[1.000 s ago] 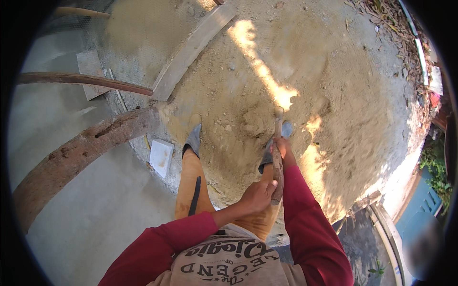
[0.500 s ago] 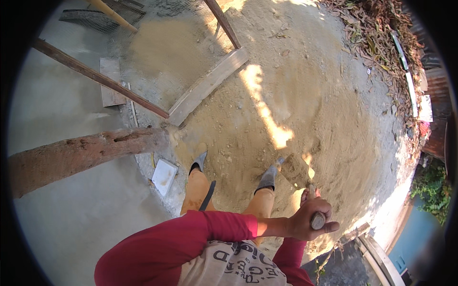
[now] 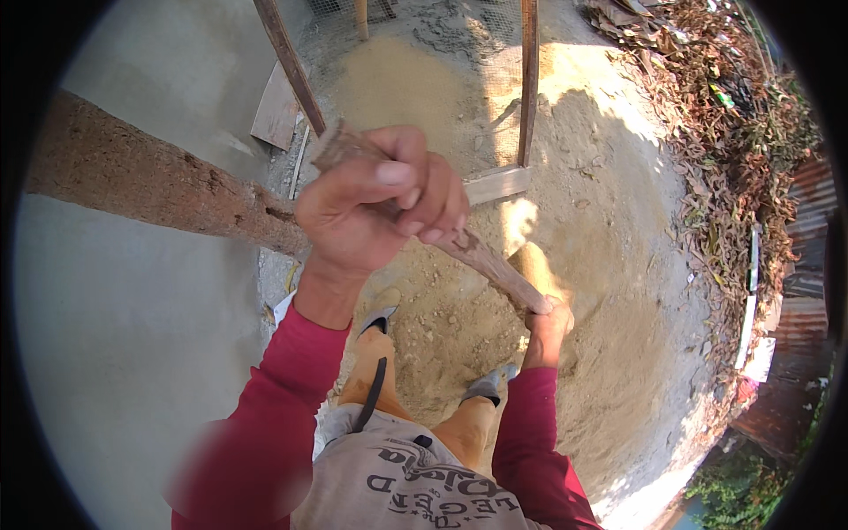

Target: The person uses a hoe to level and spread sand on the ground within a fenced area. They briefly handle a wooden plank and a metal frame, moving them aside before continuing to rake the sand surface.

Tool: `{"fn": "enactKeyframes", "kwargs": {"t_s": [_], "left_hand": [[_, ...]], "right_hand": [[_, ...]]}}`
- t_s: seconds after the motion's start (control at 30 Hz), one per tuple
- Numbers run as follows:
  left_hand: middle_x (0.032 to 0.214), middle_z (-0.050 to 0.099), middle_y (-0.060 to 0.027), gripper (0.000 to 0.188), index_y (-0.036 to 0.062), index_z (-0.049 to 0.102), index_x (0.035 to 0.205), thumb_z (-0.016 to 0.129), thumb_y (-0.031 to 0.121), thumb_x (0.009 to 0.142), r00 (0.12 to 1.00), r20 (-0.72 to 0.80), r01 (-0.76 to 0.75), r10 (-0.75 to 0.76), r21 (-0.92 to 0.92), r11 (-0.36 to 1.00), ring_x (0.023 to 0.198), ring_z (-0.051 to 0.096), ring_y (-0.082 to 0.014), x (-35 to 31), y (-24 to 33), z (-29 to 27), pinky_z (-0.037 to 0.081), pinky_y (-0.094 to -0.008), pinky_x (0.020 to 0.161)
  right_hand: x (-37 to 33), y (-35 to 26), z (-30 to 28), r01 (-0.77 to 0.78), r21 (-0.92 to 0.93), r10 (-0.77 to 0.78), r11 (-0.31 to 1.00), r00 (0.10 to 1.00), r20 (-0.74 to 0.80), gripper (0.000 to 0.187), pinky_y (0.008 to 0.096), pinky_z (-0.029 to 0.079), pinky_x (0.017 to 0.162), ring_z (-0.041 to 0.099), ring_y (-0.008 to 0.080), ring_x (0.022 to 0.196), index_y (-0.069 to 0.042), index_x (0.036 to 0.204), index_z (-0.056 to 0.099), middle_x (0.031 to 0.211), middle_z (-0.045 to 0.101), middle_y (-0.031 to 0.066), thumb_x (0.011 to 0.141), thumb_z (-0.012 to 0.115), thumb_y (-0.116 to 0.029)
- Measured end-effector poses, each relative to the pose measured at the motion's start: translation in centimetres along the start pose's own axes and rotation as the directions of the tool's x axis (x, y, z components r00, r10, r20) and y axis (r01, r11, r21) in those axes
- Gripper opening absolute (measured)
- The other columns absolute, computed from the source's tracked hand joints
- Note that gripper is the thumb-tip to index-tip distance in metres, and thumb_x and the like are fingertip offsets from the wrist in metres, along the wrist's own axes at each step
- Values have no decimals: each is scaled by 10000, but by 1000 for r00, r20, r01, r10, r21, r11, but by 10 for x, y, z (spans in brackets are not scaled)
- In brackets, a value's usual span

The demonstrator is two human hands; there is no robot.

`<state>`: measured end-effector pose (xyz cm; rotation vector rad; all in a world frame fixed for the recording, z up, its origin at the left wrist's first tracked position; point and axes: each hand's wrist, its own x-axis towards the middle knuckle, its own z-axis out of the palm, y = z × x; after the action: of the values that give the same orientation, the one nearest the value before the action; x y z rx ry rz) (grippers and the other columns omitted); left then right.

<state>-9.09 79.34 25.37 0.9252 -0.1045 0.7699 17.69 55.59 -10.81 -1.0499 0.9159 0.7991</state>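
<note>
A wooden-handled shovel (image 3: 496, 267) slants across the middle of the view. My left hand (image 3: 380, 199), raised close to the camera, is closed round the upper end of its handle. Lower down, my right hand (image 3: 549, 322) grips the same handle at the right. The shovel's blade cannot be made out clearly; a sunlit, sandy-coloured shape shows just beyond my right hand. Loose brown soil (image 3: 433, 305) lies under the shovel and round my feet. Ahead stands a wooden-framed mesh screen (image 3: 529, 88), with a patch of fine sand (image 3: 397, 93) behind its lower board (image 3: 496, 185).
A thick wooden post (image 3: 168, 172) slants in from the left, over smooth grey concrete (image 3: 132, 353). A flat board (image 3: 276, 106) lies near the screen. Dry leaves (image 3: 742, 132) are heaped at the right, beside rusty corrugated sheets (image 3: 804, 327).
My left hand has swung up and left with the handle's end, from low right to near the camera. The shovel now slants the other way. The view has turned, shifting the screen right.
</note>
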Motion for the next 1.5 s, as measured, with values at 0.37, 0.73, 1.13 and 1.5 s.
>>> {"fn": "enactKeyframes", "kwargs": {"t_s": [0.37,0.73,1.13,1.5], "left_hand": [[1172,574,-55,193,85,672,1038,755,182,893,568,-696,-330,440,298,896,1118,545,-201,-282,121,-136,459,-455,1005],[870,632,-26,458,58,718,964,956,153,584,577,-804,816,-145,565,120,839,629,-168,-355,79,-91,507,-309,782],[793,697,-178,249,101,661,1006,702,229,795,112,-686,483,-719,670,-564,765,694,-371,-384,-23,-30,536,-503,723],[895,673,-257,329,-5,558,1039,672,176,788,191,-633,730,-751,603,-322,909,669,-438,-304,-400,-7,517,-517,781]], "right_hand": [[-296,50,327,281,217,-330,935,464,822,366,419,511,740,561,235,711,-37,1257,455,811,549,89,914,581,-21],[-156,67,99,350,-5,-321,937,868,379,113,343,462,588,520,190,628,-63,970,551,729,507,46,877,613,-55],[19,137,-152,169,-382,-253,908,950,-181,481,414,544,450,619,278,544,63,1159,416,836,597,168,779,711,76],[194,47,-134,242,-715,-291,656,955,57,276,362,557,467,651,234,555,15,1062,502,770,597,140,862,656,-97]]}}
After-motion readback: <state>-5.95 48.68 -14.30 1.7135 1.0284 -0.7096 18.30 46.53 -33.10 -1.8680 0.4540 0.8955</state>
